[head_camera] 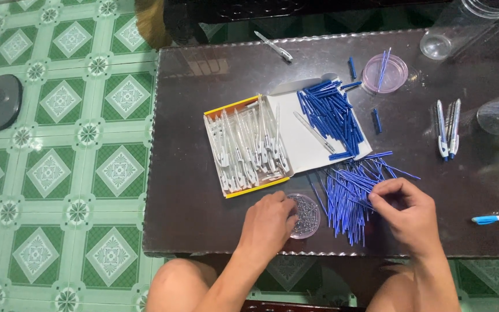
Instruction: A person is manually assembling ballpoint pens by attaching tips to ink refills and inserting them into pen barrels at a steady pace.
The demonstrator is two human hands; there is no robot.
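Head view: at lower centre of the frame the left hand (268, 222) rests its fingertips in a small clear dish (307, 215) of tiny springs, whether pinching one I cannot tell. Right of it, the right hand (406, 212) pinches thin blue refills from the loose pile (347, 193). Above, an open box (248, 144) holds white pen barrels, with blue caps (330, 115) on its lid.

Right hand (409, 215) fingers (380, 196) pinch blue refills (347, 196) on the counter (203, 202); left hand (267, 225) fingers (290, 211) touch a small clear dish (308, 216).
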